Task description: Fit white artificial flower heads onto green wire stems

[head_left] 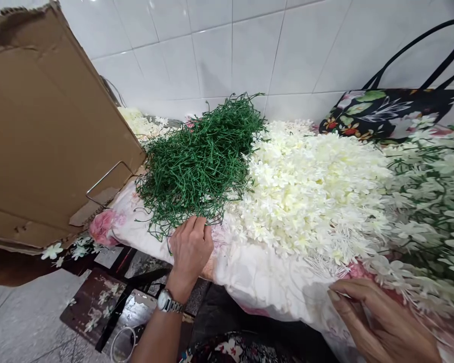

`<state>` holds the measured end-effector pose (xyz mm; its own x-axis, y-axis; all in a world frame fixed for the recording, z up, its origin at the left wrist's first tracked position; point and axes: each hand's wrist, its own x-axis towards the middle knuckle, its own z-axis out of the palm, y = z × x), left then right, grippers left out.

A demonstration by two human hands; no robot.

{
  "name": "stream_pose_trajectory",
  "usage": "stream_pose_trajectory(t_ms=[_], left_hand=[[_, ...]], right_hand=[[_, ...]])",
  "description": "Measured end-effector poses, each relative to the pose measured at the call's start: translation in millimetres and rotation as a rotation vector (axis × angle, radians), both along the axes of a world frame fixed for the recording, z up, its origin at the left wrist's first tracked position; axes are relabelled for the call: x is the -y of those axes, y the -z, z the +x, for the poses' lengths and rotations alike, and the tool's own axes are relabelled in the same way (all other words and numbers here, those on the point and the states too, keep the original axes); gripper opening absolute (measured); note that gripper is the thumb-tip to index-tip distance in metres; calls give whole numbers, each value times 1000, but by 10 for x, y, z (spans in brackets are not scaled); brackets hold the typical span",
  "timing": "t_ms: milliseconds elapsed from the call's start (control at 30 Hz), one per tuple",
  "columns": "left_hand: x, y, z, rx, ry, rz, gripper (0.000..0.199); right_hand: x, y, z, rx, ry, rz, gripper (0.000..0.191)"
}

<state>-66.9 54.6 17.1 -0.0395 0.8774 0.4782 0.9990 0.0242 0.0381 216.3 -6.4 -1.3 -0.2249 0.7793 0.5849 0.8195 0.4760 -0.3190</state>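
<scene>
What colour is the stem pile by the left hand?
Green; the stem pile shows best in the head view.

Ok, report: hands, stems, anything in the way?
Left hand at stems, near edge, hold unclear. Right hand by white flowers, hold unclear too. Box left, blocking neither hand.

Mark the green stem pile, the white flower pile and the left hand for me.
Green stem pile (pixel 200 164): head view, middle of the heap.
White flower pile (pixel 306 186): head view, middle of the heap.
Left hand (pixel 191 242): head view, back of the hand.

Prob. small wkshp: piled artif. blossoms (pixel 306 186) & green stems (pixel 196 166).
</scene>
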Motion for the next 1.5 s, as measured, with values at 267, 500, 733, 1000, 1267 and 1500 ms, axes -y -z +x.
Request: stream_pose_trajectory(t_ms=[267,500,733,1000,1267,1500], left_hand=[[2,28,-1,76,-80,9,12],[95,45,-7,308,-40,139,12],[194,-16,-37,743,-78,54,11],[186,27,43,1146,-20,-14,40],[278,81,13,857,-44,69,42],[350,93,-57,371,139,146,11]], right_hand=[[0,-43,-21,-42,-5,4,13],[30,67,52,2,-22,-38,8],[24,19,26,-10,-27,-70,8],[38,23,14,-19,-35,-86,8],[28,18,15,-20,-27,-77,9],[66,67,29,10,87,-93,17]])
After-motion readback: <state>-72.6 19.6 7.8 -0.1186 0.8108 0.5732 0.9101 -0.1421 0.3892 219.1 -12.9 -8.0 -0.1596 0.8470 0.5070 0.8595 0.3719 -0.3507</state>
